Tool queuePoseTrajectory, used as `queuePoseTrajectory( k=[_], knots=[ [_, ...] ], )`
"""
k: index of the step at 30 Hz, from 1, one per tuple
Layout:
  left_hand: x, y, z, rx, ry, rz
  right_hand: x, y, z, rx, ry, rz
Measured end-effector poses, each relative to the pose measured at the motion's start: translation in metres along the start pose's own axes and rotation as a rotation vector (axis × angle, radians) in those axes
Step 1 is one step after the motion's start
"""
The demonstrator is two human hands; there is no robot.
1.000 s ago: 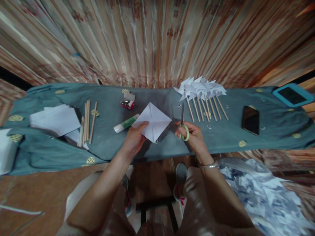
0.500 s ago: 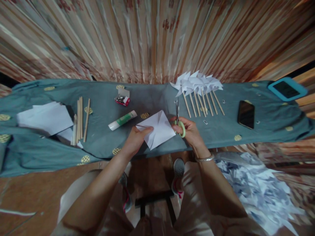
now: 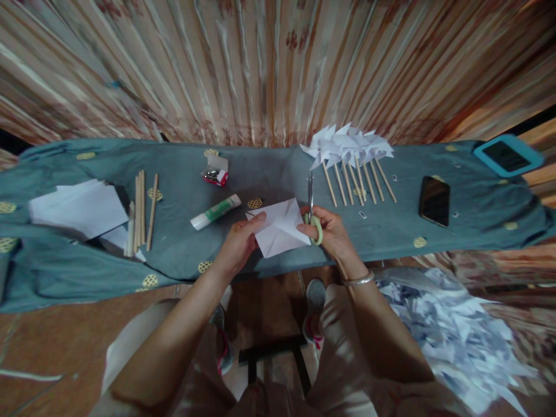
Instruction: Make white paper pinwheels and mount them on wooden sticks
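Paper (image 3: 281, 230), centre frame, looks light, easily creased, best held by edges: our left hand (image 3: 238, 246) pinches one; our right hand (image 3: 336, 236), gripping scissors (image 3: 310, 194), touches another.

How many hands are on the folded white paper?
2. The left hand pinches the left side of the folded white paper. The right hand is at its right edge, also holding the scissors. I see no other hands.
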State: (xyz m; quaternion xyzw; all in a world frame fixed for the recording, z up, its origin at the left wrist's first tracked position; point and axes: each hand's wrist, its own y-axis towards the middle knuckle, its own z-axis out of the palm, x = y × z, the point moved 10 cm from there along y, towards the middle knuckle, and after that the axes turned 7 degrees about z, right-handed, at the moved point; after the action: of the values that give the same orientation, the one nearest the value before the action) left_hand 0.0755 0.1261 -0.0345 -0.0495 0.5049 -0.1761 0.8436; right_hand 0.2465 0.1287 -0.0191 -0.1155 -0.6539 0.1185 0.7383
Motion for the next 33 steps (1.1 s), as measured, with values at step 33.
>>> queuePoseTrajectory(
  k=[33],
  knots=[
    [-0.012, 0.007, 0.006, -0.205, -0.237, 0.172, -0.004, -0.004, 0.019, -0.063, 0.091, -0.035]
  ],
)
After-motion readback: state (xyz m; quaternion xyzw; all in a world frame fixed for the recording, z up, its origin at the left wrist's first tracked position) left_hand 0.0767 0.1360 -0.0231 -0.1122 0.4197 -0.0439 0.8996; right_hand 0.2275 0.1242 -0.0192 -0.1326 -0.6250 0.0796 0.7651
